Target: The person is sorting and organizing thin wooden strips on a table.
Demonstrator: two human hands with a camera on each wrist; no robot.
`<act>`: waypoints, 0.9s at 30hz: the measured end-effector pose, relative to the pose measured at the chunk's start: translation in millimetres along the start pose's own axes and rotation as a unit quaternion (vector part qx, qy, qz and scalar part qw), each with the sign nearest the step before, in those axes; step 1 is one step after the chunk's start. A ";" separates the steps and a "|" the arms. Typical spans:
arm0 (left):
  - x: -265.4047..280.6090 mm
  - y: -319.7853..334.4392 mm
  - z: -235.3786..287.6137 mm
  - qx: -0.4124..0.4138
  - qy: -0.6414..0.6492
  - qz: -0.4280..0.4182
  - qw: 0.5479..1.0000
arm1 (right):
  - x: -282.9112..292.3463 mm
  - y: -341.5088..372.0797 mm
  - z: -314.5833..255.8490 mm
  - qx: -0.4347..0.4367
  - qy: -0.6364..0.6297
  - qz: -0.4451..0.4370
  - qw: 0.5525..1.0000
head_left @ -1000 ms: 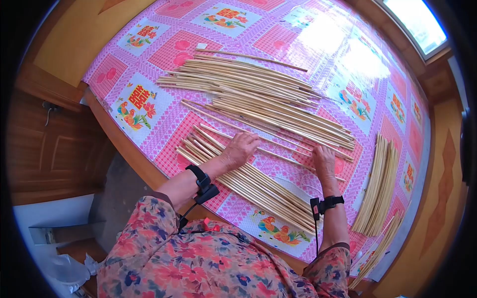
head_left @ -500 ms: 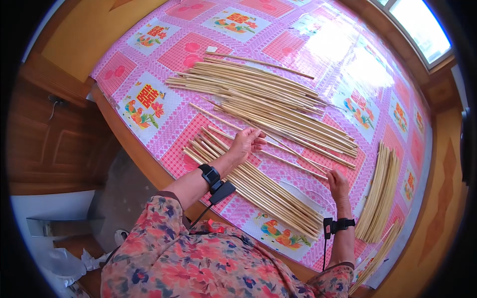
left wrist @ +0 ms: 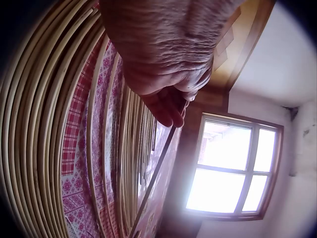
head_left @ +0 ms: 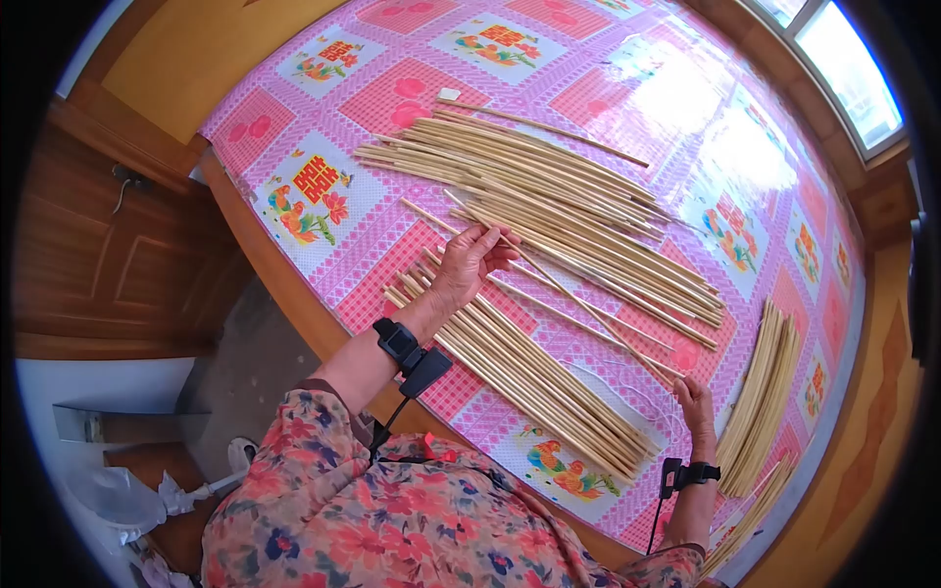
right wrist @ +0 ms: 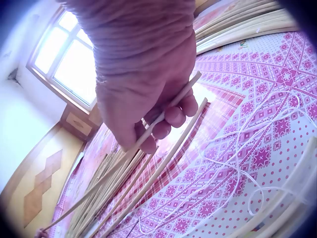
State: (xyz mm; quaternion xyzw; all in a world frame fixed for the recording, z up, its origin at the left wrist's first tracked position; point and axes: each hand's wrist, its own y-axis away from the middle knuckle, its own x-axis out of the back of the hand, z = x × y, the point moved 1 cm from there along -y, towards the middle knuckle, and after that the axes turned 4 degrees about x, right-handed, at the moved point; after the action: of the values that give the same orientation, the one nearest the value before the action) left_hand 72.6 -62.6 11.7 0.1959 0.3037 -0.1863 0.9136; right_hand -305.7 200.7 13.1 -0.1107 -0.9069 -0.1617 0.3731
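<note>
Single slender stick (left wrist: 159,163) held slantwise in both hands, over the patterned cover (head_left: 377,263). Left hand (head_left: 472,263): grip clamped on the stick near its far-left end, thumb against fingers, a short tip left projecting. Right hand (head_left: 696,406): grip clamped likewise near the opposite end, the stick pinched between thumb and curled fingers. A few loose sticks (left wrist: 90,114) are seen lying beneath, between the near bundle (head_left: 529,377) and the far pile (head_left: 549,186). The near bundle is set in a roughly parallel row, close to the person's body. Beside the right hand, a further bundle (head_left: 760,402) is laid on the cover. White string (right wrist: 238,166) noted in loose loops near the right hand. Window (left wrist: 223,168) brightly lit.
</note>
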 end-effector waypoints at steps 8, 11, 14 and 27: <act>-11.5 12.9 0.6 0.004 0.036 0.031 0.999 | -0.9 -4.1 -60.0 0.071 0.037 0.029 0.996; -13.5 15.1 -0.1 0.011 -0.008 0.048 0.999 | -13.2 -10.4 -95.8 0.150 0.041 0.027 0.987; -18.2 20.0 -6.7 0.039 -0.096 0.053 0.993 | -28.8 -12.0 -132.5 0.157 0.042 0.034 0.986; -3.4 29.3 11.1 -0.023 0.014 -0.023 0.999 | -43.3 -6.2 -130.6 0.166 0.055 -0.010 0.985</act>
State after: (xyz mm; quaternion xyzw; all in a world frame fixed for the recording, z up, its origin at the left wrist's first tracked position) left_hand 88.9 -42.0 29.2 0.1702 0.3255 -0.1971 0.9090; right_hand -193.8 142.5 68.3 -0.0289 -0.9005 -0.0191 0.4336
